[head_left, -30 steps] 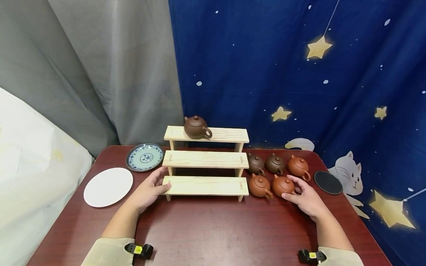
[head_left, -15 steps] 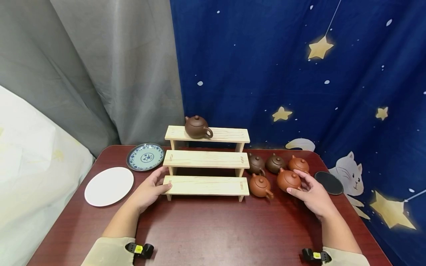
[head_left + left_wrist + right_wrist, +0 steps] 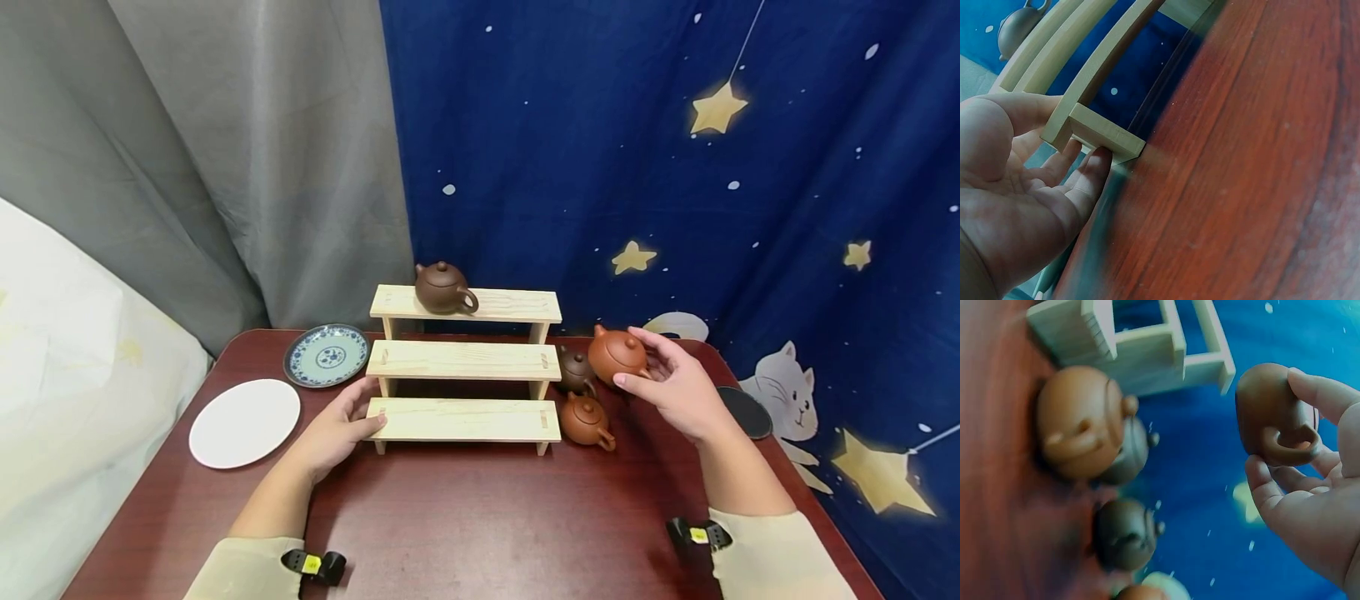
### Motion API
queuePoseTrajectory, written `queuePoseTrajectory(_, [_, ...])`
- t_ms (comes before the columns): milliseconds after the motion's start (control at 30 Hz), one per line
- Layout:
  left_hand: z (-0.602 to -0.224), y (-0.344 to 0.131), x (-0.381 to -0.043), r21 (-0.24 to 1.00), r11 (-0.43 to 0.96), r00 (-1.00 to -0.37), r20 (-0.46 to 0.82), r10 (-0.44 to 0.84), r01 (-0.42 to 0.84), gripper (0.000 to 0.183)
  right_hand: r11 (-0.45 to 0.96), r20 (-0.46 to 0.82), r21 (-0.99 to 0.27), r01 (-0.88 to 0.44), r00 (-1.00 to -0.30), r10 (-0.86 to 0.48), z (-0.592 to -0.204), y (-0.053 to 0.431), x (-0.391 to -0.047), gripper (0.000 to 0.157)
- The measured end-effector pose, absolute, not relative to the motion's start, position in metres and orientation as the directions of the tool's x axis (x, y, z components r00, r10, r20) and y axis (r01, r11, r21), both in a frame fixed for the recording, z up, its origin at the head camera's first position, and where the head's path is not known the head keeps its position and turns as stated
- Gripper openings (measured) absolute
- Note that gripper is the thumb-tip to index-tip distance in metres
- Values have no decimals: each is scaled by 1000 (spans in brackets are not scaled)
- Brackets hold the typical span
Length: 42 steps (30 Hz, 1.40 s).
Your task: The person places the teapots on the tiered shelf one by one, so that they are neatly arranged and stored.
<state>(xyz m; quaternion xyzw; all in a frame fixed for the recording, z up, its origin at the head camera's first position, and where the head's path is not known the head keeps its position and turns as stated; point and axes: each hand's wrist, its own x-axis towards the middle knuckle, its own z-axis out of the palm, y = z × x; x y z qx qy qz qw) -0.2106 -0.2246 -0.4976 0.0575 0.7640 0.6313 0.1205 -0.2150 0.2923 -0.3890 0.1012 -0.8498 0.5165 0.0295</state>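
My right hand (image 3: 678, 390) holds a reddish-brown clay teapot (image 3: 617, 353) between thumb and fingers, lifted off the table. In the right wrist view its handle (image 3: 1288, 450) faces my palm. At the left end of a three-step wooden display stand (image 3: 463, 421), my left hand (image 3: 341, 429) grips the lowest plank. The left wrist view has the thumb over the plank's end and fingertips by the stand's leg (image 3: 1107, 132). On the top step sits a dark brown teapot (image 3: 442, 287). Beside the stand's right side are another reddish teapot (image 3: 587, 420) and a dark one (image 3: 576, 372).
To the left lie a white plate (image 3: 244, 423) and a blue-patterned plate (image 3: 327, 356). A black round dish (image 3: 745, 412) lies at the right edge, partly hidden by my right hand. Further teapots behind the held one are hidden in the head view. Curtains hang behind the table (image 3: 465, 517).
My right hand has lifted the reddish teapot from the front row, first slightly right, then up and back to the left. The left hand stays on the stand.
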Motion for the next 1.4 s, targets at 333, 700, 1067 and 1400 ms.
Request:
queuePoseTrajectory(333, [-498, -225, -211, 978, 201, -964, -110, 243, -61, 82, 373, 134, -903, -213, -965, -227, -361, 248, -251, 80])
queuePoseTrajectory(700, [-497, -227, -209, 977, 208, -966, -100, 237, -51, 81, 390, 78, -902, -188, -957, -281, -344, 202, -291, 82])
queuePoseTrajectory(1067, [-498, -226, -211, 976, 211, -966, -105, 238, -55, 81, 410, 91, -889, -206, -955, -282, -336, 171, -320, 82])
queuePoseTrajectory(1400, [-497, -223, -210, 974, 219, -964, -107, 242, -54, 80, 431, 64, -882, -189, -955, -288, -338, 161, -330, 81])
